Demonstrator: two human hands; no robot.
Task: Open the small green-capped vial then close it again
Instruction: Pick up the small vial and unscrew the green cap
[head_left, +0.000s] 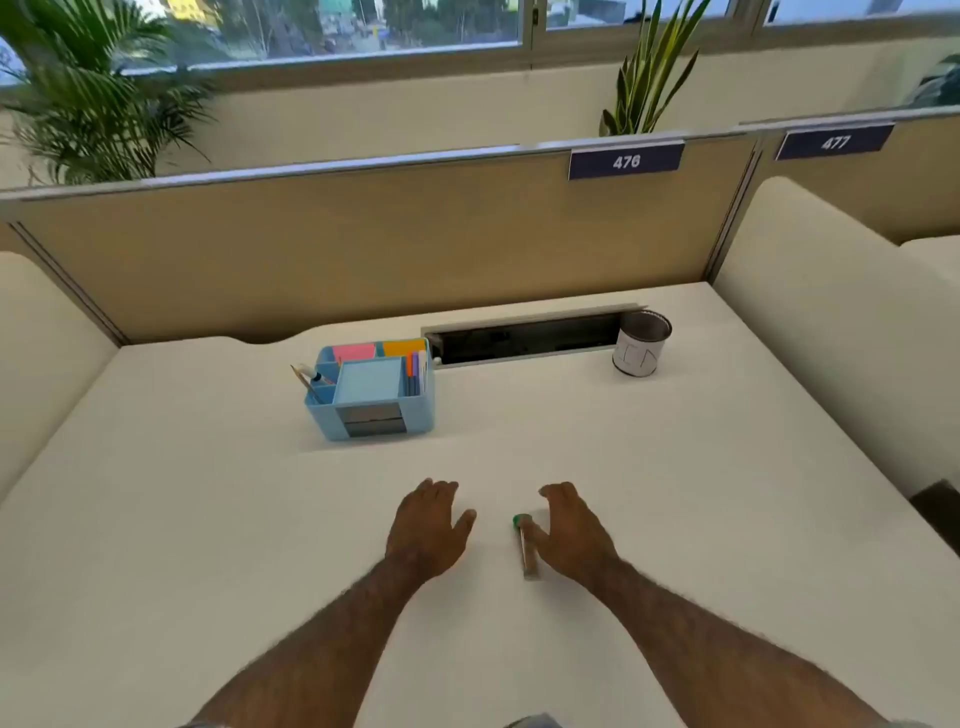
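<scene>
A small clear vial (528, 553) lies on its side on the white desk (675, 467), its green cap (521, 521) on and pointing away from me. My right hand (571, 530) rests palm down just right of it, fingers apart, the thumb touching or nearly touching the vial's side; it holds nothing. Left of the vial, about a hand's width away, my left hand (428, 530) lies flat on the desk with fingers spread and empty.
A blue desk organiser (371, 395) with sticky notes and pens stands beyond my hands. A white cup (641, 343) sits at the back right beside an open cable slot (524, 338). Tan partition panels and cream side dividers enclose the desk.
</scene>
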